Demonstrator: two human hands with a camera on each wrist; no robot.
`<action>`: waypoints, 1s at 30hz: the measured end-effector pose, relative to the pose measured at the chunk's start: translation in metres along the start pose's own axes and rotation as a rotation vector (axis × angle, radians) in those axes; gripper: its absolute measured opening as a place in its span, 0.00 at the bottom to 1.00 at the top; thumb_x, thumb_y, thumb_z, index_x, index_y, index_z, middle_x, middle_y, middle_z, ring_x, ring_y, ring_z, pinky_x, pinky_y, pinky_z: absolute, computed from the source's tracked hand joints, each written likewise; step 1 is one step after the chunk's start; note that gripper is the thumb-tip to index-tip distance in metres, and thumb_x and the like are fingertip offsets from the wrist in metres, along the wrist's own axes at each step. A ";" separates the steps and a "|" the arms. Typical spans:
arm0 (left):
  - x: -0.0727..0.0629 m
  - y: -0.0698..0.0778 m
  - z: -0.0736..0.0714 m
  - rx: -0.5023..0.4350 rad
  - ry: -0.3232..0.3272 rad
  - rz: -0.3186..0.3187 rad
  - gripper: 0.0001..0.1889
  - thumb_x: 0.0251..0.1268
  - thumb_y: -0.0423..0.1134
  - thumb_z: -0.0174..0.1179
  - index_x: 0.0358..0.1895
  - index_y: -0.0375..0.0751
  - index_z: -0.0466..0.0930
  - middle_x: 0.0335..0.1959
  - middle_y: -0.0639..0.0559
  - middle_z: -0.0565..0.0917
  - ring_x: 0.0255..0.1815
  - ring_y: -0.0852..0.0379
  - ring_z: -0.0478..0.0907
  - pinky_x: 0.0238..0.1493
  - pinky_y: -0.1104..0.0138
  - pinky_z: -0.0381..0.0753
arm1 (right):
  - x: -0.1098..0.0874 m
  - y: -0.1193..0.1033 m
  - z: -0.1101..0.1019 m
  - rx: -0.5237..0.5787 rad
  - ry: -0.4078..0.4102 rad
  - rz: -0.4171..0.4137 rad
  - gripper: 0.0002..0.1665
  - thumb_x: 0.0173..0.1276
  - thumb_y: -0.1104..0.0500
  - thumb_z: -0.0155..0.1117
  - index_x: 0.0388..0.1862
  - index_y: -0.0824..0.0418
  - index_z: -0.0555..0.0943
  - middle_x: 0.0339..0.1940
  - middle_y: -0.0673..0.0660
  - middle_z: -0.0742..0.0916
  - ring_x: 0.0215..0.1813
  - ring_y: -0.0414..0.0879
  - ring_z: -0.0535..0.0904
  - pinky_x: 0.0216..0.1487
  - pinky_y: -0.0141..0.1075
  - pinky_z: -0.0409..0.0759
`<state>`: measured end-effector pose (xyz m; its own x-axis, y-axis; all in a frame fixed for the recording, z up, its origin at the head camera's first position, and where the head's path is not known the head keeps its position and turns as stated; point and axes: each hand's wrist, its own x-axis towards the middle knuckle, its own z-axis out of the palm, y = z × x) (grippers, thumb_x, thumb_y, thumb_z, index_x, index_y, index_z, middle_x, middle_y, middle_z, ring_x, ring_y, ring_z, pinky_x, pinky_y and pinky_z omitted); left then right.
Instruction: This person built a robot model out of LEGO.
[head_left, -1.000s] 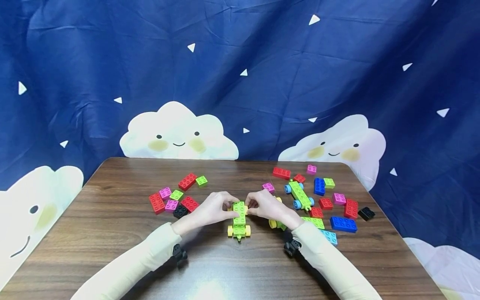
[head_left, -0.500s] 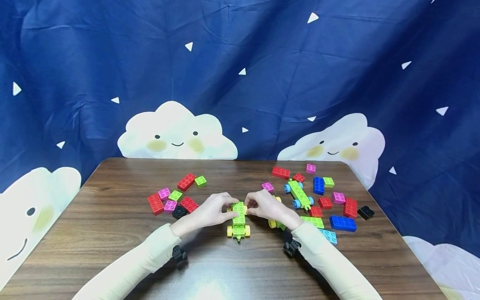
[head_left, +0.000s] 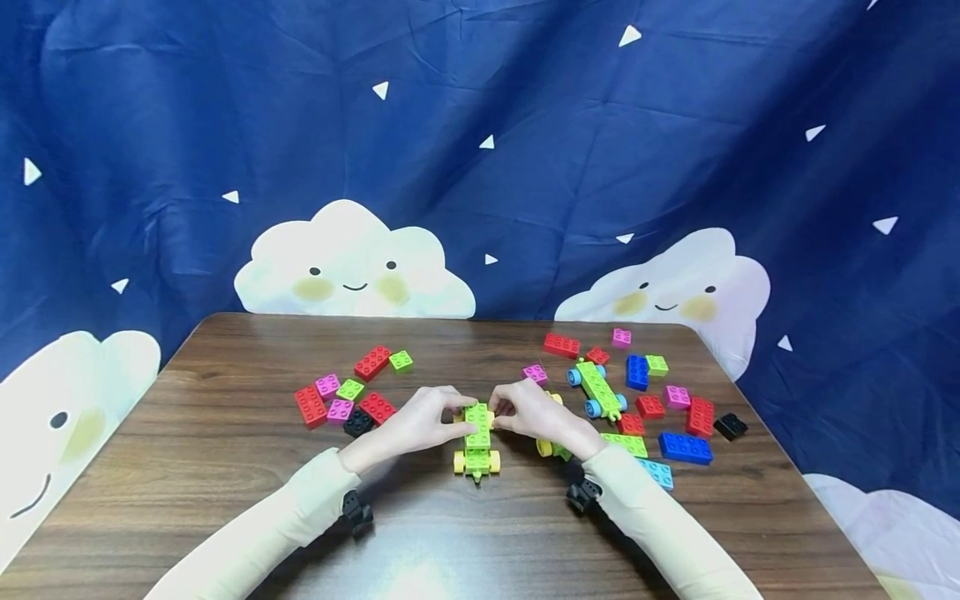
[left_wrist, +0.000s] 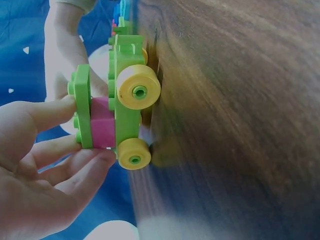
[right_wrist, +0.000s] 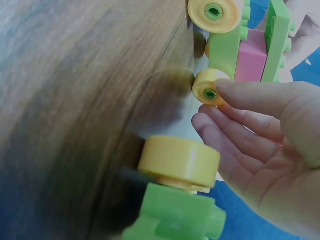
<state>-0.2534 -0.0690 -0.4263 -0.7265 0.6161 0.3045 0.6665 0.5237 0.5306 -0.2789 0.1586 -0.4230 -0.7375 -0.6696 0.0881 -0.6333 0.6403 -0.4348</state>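
centre frame, and my left hand (head_left: 417,421) pinches the green plate (head_left: 478,427) atop this green car (head_left: 477,465), while my right hand (head_left: 534,410) pinches a yellow wheel (right_wrist: 204,82).

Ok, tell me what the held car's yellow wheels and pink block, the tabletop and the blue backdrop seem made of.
Yellow wheels: likely hard plastic, smooth, evenly coloured with a soft sheen.
Pink block: probably plastic, satin; flat, uniform faces.
Tabletop: glossy, with wood grain and glare; wood or laminate, unclear.
Blue backdrop: apparently cloth, slightly shiny, creased and folded.
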 end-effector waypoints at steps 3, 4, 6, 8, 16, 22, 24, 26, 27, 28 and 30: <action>-0.001 0.000 -0.002 -0.030 0.001 -0.032 0.20 0.60 0.43 0.69 0.52 0.34 0.85 0.43 0.44 0.89 0.40 0.51 0.87 0.41 0.66 0.85 | 0.001 -0.001 0.000 -0.004 0.007 -0.013 0.07 0.61 0.63 0.72 0.35 0.62 0.83 0.33 0.56 0.90 0.34 0.39 0.83 0.39 0.32 0.85; -0.001 0.001 -0.002 -0.044 0.000 -0.048 0.20 0.60 0.43 0.70 0.52 0.35 0.85 0.43 0.44 0.89 0.41 0.51 0.87 0.43 0.64 0.85 | 0.001 -0.002 0.000 0.001 0.007 -0.009 0.07 0.61 0.63 0.72 0.35 0.62 0.83 0.33 0.56 0.90 0.34 0.38 0.83 0.39 0.32 0.84; -0.001 0.002 -0.002 -0.072 0.000 -0.084 0.19 0.59 0.43 0.70 0.50 0.36 0.85 0.42 0.44 0.90 0.43 0.51 0.87 0.46 0.61 0.86 | 0.001 -0.002 0.000 0.005 0.009 -0.009 0.06 0.61 0.63 0.72 0.35 0.62 0.83 0.33 0.56 0.90 0.34 0.38 0.83 0.39 0.33 0.85; -0.001 0.004 -0.002 -0.095 0.002 -0.120 0.18 0.58 0.44 0.71 0.48 0.37 0.84 0.41 0.45 0.90 0.43 0.50 0.87 0.47 0.60 0.85 | 0.001 -0.002 0.000 0.002 0.009 -0.012 0.06 0.61 0.63 0.72 0.35 0.62 0.83 0.33 0.57 0.90 0.33 0.38 0.83 0.39 0.33 0.85; -0.002 0.004 -0.001 -0.133 0.014 -0.162 0.18 0.58 0.44 0.71 0.48 0.37 0.84 0.41 0.45 0.90 0.44 0.50 0.87 0.49 0.59 0.85 | 0.001 -0.001 0.000 0.012 -0.007 0.020 0.06 0.62 0.62 0.72 0.37 0.61 0.83 0.34 0.55 0.90 0.35 0.38 0.83 0.40 0.31 0.85; 0.000 0.006 -0.001 -0.150 0.011 -0.181 0.20 0.59 0.43 0.70 0.52 0.36 0.84 0.47 0.44 0.89 0.48 0.48 0.86 0.52 0.56 0.84 | 0.001 -0.001 -0.001 0.014 -0.007 0.033 0.06 0.62 0.62 0.71 0.37 0.61 0.83 0.35 0.56 0.90 0.35 0.38 0.83 0.41 0.31 0.84; 0.000 0.006 -0.001 -0.144 0.010 -0.175 0.20 0.59 0.42 0.70 0.52 0.36 0.84 0.47 0.43 0.89 0.48 0.48 0.86 0.52 0.55 0.84 | 0.001 -0.001 -0.001 0.016 -0.007 0.035 0.06 0.62 0.63 0.71 0.37 0.61 0.83 0.35 0.57 0.90 0.35 0.38 0.83 0.41 0.32 0.85; 0.000 0.006 -0.001 -0.138 0.011 -0.166 0.20 0.59 0.42 0.70 0.51 0.35 0.84 0.47 0.43 0.89 0.48 0.47 0.86 0.51 0.55 0.84 | 0.000 -0.001 -0.001 0.017 -0.009 0.036 0.06 0.62 0.63 0.71 0.37 0.61 0.83 0.35 0.57 0.90 0.35 0.38 0.83 0.41 0.33 0.85; 0.000 0.006 -0.001 -0.140 0.010 -0.168 0.20 0.59 0.42 0.70 0.52 0.35 0.84 0.47 0.42 0.89 0.48 0.47 0.86 0.51 0.55 0.84 | 0.000 -0.001 -0.001 0.017 -0.011 0.036 0.06 0.62 0.63 0.71 0.37 0.61 0.83 0.35 0.57 0.90 0.35 0.38 0.83 0.41 0.33 0.85; -0.001 0.006 -0.001 -0.139 0.010 -0.169 0.20 0.59 0.42 0.70 0.52 0.35 0.84 0.48 0.42 0.89 0.48 0.47 0.86 0.52 0.55 0.84 | 0.000 -0.001 -0.001 0.017 -0.013 0.036 0.06 0.63 0.63 0.71 0.37 0.61 0.83 0.35 0.56 0.90 0.35 0.38 0.83 0.41 0.33 0.85; -0.001 0.006 0.000 -0.142 0.008 -0.172 0.20 0.59 0.42 0.70 0.52 0.35 0.84 0.48 0.42 0.88 0.48 0.47 0.86 0.52 0.55 0.84 | 0.000 -0.001 -0.001 0.018 -0.017 0.038 0.06 0.63 0.62 0.71 0.38 0.61 0.83 0.35 0.56 0.90 0.35 0.38 0.83 0.41 0.33 0.85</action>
<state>-0.2487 -0.0667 -0.4233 -0.8293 0.5194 0.2061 0.5027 0.5323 0.6812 -0.2785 0.1578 -0.4217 -0.7568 -0.6512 0.0560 -0.6003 0.6586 -0.4538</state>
